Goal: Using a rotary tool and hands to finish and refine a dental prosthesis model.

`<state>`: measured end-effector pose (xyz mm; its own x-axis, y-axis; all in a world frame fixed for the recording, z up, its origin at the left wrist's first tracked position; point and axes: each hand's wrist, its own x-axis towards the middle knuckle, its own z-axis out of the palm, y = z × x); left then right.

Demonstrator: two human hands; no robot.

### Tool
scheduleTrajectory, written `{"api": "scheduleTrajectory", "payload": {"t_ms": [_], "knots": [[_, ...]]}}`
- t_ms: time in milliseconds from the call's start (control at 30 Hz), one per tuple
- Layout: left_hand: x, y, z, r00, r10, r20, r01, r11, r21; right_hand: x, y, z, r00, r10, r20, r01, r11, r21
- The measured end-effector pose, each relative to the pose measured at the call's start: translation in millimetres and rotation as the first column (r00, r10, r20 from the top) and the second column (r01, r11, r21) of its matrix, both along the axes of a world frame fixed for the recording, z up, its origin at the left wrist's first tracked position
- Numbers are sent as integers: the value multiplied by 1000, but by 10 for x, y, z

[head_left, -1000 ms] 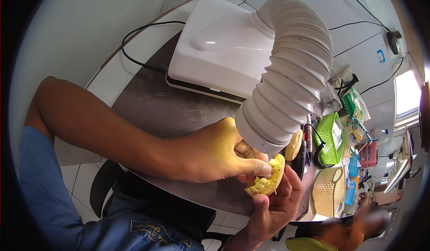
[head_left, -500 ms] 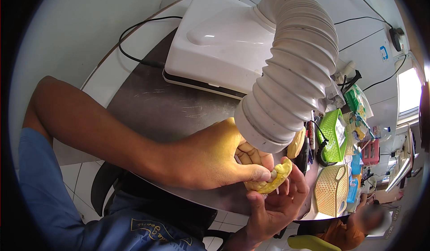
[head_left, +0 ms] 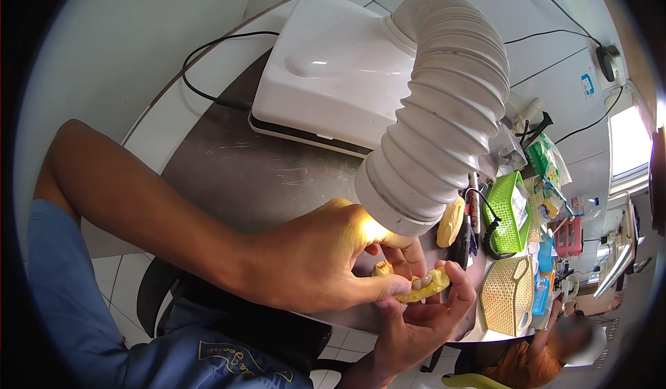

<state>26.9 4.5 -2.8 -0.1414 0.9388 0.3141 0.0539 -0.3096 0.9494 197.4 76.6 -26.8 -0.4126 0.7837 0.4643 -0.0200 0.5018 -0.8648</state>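
Observation:
A yellow dental cast with a few whitish teeth on its ridge is held low, just past the mouth of the hose. My left hand pinches its left end, thumb on the near side and fingers curled behind. From below, my right hand supports the cast, its thumb at the left end and fingers around the right end. Both hands are closed on it. Bright light falls on the back of my left hand. My fingers hide part of the cast.
A ribbed white hose hangs over my hands from a white machine on the dark tabletop. At right are a pale yellow block, pens, a green basket and a cream basket. A person in orange sits beyond.
The cast has been tipped from a steep slant to nearly level, and its whitish teeth now show more. My left fingers have opened out slightly behind it. The view has shifted a little.

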Motion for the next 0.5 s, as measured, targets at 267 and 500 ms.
{"api": "scheduleTrajectory", "payload": {"t_ms": [267,500], "knots": [[32,-3,-41,995,-14,101,18,999,-36,13,-17,108,997,74,-9,-74,986,-151],[7,13,-82,1000,25,19,-24,999,-36,149,48,131,974,121,193,-102,989,-109]]}}
